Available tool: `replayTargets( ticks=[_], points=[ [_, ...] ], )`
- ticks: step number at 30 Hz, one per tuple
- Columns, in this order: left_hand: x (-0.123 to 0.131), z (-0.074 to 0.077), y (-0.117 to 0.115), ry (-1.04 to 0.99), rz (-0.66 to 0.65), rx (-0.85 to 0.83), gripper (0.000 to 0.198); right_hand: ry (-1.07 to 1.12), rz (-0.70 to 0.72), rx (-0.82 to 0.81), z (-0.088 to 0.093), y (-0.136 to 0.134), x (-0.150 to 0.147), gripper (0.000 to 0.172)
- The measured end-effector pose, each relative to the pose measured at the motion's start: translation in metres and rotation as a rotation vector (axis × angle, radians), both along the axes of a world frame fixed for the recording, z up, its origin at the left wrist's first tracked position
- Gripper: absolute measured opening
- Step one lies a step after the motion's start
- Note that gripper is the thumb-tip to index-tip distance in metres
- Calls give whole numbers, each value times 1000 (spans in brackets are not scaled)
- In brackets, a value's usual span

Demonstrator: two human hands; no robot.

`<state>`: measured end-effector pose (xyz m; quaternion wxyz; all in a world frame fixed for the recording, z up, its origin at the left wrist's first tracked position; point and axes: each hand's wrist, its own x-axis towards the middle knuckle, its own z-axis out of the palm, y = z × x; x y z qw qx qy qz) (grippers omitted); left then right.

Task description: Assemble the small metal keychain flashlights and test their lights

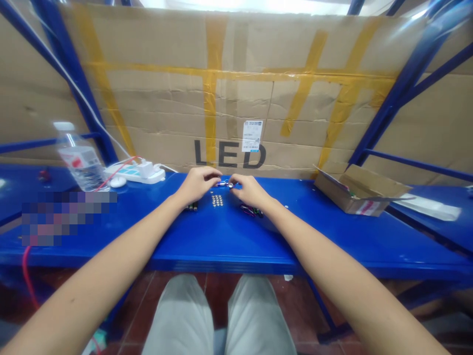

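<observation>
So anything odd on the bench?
The open cardboard box at the right looks roughed up, its flaps splayed and bent. The cardboard sheet behind the blue bench is creased and patched with yellow tape.
</observation>
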<state>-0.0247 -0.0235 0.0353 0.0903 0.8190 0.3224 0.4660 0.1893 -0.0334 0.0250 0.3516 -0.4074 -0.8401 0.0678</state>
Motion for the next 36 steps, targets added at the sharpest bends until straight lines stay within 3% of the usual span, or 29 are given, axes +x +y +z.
replayTargets(
  ticks=[4, 11, 16, 27, 33, 36],
  points=[
    [2, -1, -2, 17, -2, -24, 13, 23, 2, -3, 0, 1, -1, 21],
    [13, -3, -6, 19, -50, 217, 11, 81, 79, -6, 0, 0, -1, 20],
    [18, -12, -2, 11, -94, 229, 12, 124, 118, 22, 2, -2, -3, 7],
    [17, -16, 2, 42, -87, 270, 14, 107, 84, 32, 2, -2, -2, 4],
    [19, -10, -5, 59, -81, 263, 15, 101, 74, 47, 3, -2, -1, 5],
    [13, -4, -5, 65, -17, 233, 14, 110, 57, 39, 2, 1, 0, 10]
  ],
)
